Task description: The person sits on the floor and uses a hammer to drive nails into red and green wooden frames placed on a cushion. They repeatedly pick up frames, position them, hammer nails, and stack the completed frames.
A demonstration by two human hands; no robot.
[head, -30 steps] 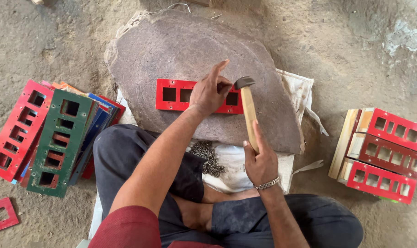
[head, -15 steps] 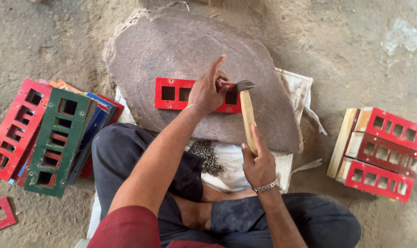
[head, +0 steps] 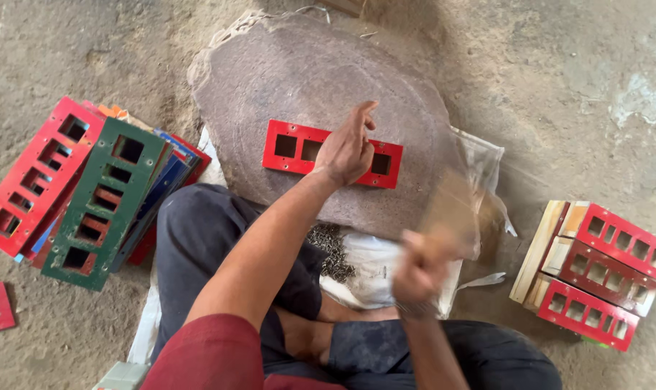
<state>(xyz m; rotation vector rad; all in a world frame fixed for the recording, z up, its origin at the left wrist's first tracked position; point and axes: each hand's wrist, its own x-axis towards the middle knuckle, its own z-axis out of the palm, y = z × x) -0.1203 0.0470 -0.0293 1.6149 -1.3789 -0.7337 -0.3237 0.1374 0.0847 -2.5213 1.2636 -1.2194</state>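
We see a large flat stone slab (head: 284, 94) on the dirt floor, a red cut-out plate (head: 292, 148) lying near its front edge. The left hand (head: 348, 152) presses on that plate, fingers close together, forefinger raised. The right hand (head: 422, 267), blurred, is fisted around a hammer (head: 454, 209) off the slab's front-right edge.
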